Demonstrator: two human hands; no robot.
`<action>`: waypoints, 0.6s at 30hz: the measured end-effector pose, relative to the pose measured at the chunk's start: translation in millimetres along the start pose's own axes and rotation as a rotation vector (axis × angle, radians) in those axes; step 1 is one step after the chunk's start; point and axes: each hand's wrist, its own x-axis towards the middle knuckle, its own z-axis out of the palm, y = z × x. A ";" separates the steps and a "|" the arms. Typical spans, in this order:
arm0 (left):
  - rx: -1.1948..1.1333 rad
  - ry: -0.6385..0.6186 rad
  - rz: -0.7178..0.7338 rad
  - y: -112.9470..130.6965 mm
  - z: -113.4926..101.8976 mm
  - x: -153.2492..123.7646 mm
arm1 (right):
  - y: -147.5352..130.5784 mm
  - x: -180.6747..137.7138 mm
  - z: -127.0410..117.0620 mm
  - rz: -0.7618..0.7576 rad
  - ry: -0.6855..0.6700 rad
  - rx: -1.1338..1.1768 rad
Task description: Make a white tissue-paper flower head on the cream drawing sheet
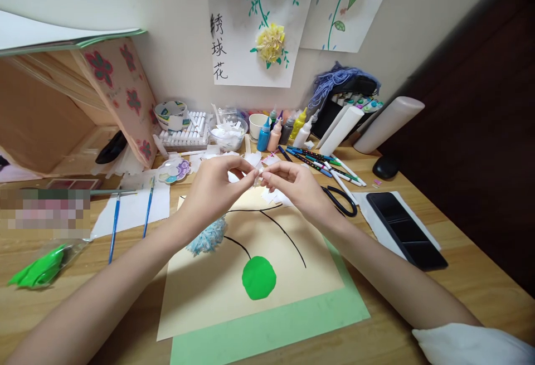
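Note:
My left hand [215,186] and my right hand [292,184] meet above the desk, fingertips pinched together on a small white paper piece [258,172]. Below them lies a cream sheet [234,276] on a green sheet [271,329]. The cream sheet bears black curved stem lines, a green painted circle [258,277] and a pale blue paper flower cluster [208,238] under my left wrist. Loose white paper scraps [273,195] lie just beyond my hands.
Black scissors [340,200] and a black tray [405,230] lie at the right. Coloured pens [320,161], glue bottles [282,131] and a bowl of paper bits [227,132] line the back. Two blue brushes [129,220] and a paint palette [174,170] sit at the left.

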 end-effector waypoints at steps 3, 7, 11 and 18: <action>-0.047 -0.030 -0.022 0.7 1.0 0.6 | -0.6 -0.7 0.3 0.004 -0.002 0.011; -0.065 -0.033 -0.049 -0.6 1.8 1.4 | -0.7 -1.0 -0.3 0.017 0.003 0.020; -0.063 -0.030 -0.051 -0.9 1.1 1.3 | -1.2 -1.1 -1.8 0.001 -0.005 0.010; -0.046 -0.029 -0.043 0.5 0.1 1.7 | -2.1 -1.4 -4.9 -0.007 -0.009 0.019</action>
